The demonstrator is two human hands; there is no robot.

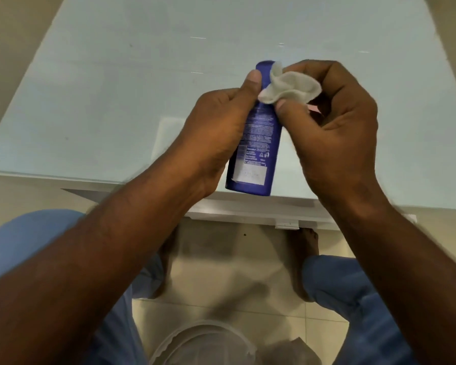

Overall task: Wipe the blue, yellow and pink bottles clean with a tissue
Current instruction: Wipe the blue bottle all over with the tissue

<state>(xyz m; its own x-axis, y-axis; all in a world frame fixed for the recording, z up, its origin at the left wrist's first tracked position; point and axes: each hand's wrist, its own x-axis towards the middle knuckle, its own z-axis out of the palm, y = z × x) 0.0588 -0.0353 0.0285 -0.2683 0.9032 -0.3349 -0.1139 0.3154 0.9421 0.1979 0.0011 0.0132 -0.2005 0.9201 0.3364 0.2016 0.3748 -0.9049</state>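
Note:
My left hand point(216, 133) grips the blue bottle point(256, 143) from its left side, thumb up near the top, and holds it above the table's near edge. The bottle's back label with white print faces me. My right hand point(334, 122) pinches a crumpled white tissue point(290, 85) and presses it against the bottle's upper right part. A sliver of something pink point(314, 108) shows behind my right fingers; I cannot tell what it is. No yellow bottle is in view.
The pale glass table top point(116, 88) spreads out behind the hands; its near edge point(63, 177) runs under my forearms. Below it are a tiled floor point(221, 259), my knees in blue trousers and a white round container point(203, 338).

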